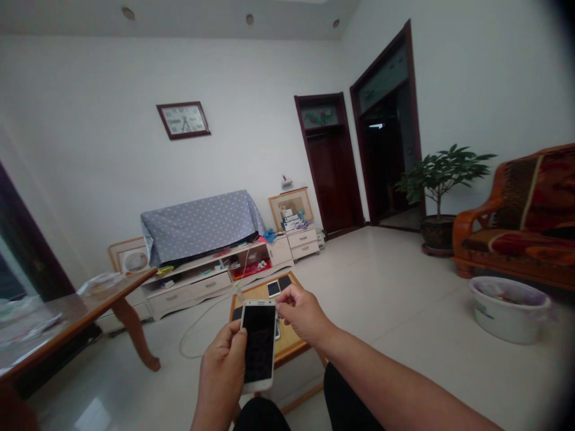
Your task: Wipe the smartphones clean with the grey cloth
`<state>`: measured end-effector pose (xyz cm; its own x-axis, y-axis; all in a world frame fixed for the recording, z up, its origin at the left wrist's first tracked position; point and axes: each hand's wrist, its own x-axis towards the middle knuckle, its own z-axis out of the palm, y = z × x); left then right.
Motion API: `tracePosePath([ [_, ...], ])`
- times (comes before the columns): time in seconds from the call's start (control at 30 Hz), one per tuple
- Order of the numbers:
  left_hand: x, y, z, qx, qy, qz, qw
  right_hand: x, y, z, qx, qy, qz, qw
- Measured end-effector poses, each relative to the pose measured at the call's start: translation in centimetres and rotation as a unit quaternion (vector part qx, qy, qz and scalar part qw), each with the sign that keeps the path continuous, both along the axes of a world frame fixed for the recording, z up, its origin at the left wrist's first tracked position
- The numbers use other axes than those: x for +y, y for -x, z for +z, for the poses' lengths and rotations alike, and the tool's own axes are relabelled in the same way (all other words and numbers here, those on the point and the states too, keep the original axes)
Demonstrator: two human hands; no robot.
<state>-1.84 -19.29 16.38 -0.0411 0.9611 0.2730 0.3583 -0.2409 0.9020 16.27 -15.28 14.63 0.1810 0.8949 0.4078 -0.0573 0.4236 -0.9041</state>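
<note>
A white smartphone (259, 344) with a dark screen is held upright in front of me, tilted slightly. My left hand (223, 359) wraps around its left side, the thumb lying along the edge. At the phone's upper right corner, my right hand (302, 311) is closed in a pinch; whatever is between its fingertips is too small to make out. Behind both hands stands a small wooden table (287, 358). On it lie another white phone (274, 289) and a dark flat item (284, 282). Part of a further light-coloured device shows below my right hand.
A glass-topped wooden table (85, 317) reaches in from the left. Ahead is a low white cabinet (191, 291) with a cloth-covered shape (202, 224) on top. To the right are a white tub (507, 317), a potted plant (438, 233) and a wooden sofa (467, 230).
</note>
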Motion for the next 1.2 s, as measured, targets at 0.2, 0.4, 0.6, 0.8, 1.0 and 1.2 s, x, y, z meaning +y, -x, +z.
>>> tracePosePath([
  [0.2,-0.7,-0.4,0.9,-0.021,0.01,0.007,1.0,0.3,-1.1,0.8,0.064,-0.005,-0.009,0.998],
  [0.4,-0.8,-0.3,1.0,-0.08,0.039,-0.004,0.996,-0.2,-0.4,1.2,0.087,0.006,0.046,0.995],
  [0.6,-0.7,-0.2,0.7,-0.123,0.045,-0.007,0.991,0.4,0.3,1.2,0.058,0.052,0.093,0.993],
  [0.8,0.1,-0.1,0.2,-0.123,0.024,0.01,0.992,0.1,0.8,1.0,0.042,0.098,0.09,0.99],
  [1.0,0.8,0.2,-0.4,-0.172,0.02,0.008,0.985,-3.0,2.4,-2.3,0.019,0.131,0.096,0.986],
  [1.2,0.6,0.6,-0.6,-0.144,0.025,-0.009,0.989,-1.7,1.6,-0.3,0.01,0.106,0.064,0.992],
])
